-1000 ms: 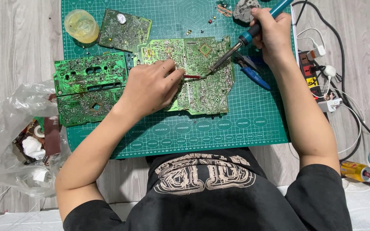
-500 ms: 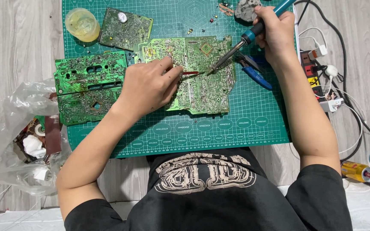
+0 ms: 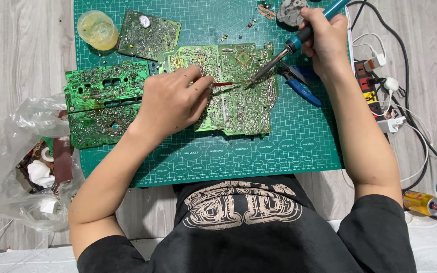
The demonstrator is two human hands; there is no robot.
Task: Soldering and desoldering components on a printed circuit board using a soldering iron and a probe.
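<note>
A large green circuit board (image 3: 238, 101) lies solder side up on the green cutting mat (image 3: 279, 146). My left hand (image 3: 173, 101) rests on the board's left part and pinches a thin red-handled tool (image 3: 222, 84) whose tip points right. My right hand (image 3: 324, 38) grips a blue-handled soldering iron (image 3: 292, 45). The iron's metal tip touches the board close to the red tool's tip.
Two more green boards (image 3: 102, 101) lie at the mat's left, a smaller one (image 3: 147, 35) beside a round yellowish tub (image 3: 97, 29) at the top. Blue-handled pliers (image 3: 302, 86) sit right of the board. A power strip with cables (image 3: 375, 86) lies right; a plastic bag (image 3: 31, 167) left.
The hands stay almost where they were; the iron's tip and the red tool remain at the same spot on the board.
</note>
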